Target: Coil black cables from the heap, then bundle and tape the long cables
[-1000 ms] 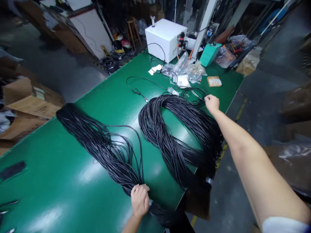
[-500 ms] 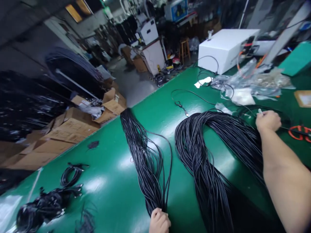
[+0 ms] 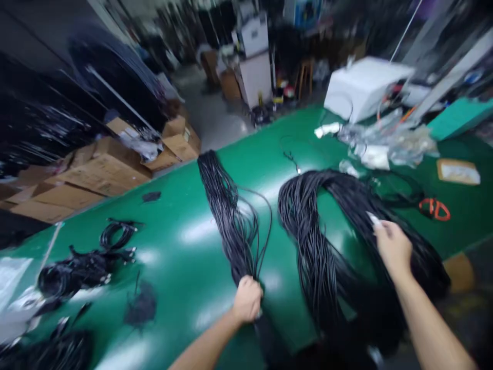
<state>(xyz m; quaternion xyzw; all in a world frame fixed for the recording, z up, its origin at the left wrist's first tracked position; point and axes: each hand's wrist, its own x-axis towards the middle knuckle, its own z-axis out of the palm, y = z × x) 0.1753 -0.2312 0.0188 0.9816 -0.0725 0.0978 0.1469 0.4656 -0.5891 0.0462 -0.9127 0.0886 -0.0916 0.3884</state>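
Observation:
My left hand [image 3: 248, 299] is closed round the near part of a long bundle of black cables [image 3: 223, 216], which stretches away over the green tabletop [image 3: 185, 277]. A few strands loop out to the bundle's right. To the right lies a thicker heap of black cables [image 3: 304, 205], bent over in an arch. Above the right leg of that heap, my right hand [image 3: 395, 249] pinches a small whitish cable connector [image 3: 373, 218], blurred by motion. Whatever cable runs from it cannot be made out.
Orange-handled scissors [image 3: 435, 209] lie at the right, with clear plastic bags [image 3: 400, 146] and a white box [image 3: 365, 87] farther back. Coiled cables [image 3: 117, 234] and more cable bunches [image 3: 73, 272] lie at the left. Cardboard boxes [image 3: 103, 167] stand past the far edge.
My right hand has come left and nearer, bringing the connector from beyond the heap to above it. My left hand still grips its bundle. The camera view has shifted.

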